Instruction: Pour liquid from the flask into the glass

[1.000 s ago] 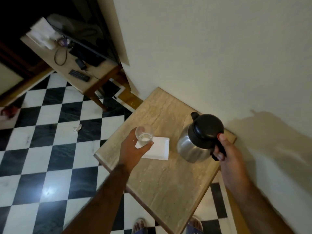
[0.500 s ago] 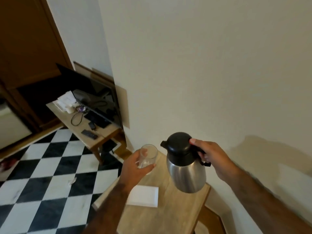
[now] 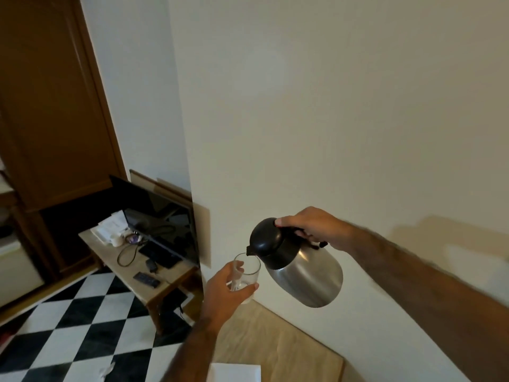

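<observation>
My right hand (image 3: 314, 227) grips the black handle of a steel flask (image 3: 303, 274) with a black lid. The flask is tilted to the left, its spout right over the rim of a clear glass (image 3: 249, 268). My left hand (image 3: 224, 296) is wrapped around the lower part of the glass and holds it up in the air above the table. A thin stream seems to run inside the glass, and a little liquid shows at its bottom.
A stone-topped table (image 3: 278, 346) lies below my hands, with a white tray (image 3: 237, 372) on its near side. A pale wall stands close behind. To the left, a low table (image 3: 154, 274) carries a TV, cables and remotes over a checkered floor (image 3: 80, 326).
Both hands rose further above the table. The flask tipped to the left until its spout reached the glass rim, and the glass moved in under it.
</observation>
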### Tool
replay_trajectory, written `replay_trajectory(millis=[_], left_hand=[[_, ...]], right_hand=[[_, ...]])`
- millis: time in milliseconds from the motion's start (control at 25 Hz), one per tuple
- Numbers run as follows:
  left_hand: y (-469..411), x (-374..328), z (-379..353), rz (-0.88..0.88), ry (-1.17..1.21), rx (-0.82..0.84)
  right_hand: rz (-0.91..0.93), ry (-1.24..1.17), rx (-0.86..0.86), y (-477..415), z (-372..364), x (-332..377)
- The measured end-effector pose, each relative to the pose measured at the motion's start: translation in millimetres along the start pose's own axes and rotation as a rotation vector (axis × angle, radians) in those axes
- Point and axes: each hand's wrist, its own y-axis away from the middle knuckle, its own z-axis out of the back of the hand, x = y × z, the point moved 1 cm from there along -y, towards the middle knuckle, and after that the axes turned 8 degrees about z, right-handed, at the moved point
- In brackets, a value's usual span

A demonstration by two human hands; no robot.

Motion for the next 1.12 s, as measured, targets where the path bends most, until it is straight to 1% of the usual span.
replay_trajectory(millis=[400, 600, 800, 1120], left_hand=[[-2, -23, 23, -0.028, 0.026, -0.044], [1, -26, 23, -0.027, 0.032, -0.047], [4, -26, 21, -0.022, 0.037, -0.051], [8, -25, 25, -0.007, 0.051, -0.057]], right_hand=[[0.13, 0.451, 0.179, -25, -4, 86], [0.184, 0.656, 0.233, -29, -11, 119], [0.203, 0.786, 0.297, -34, -21, 138], [0.247, 0.936, 0.295, -40, -31, 151]])
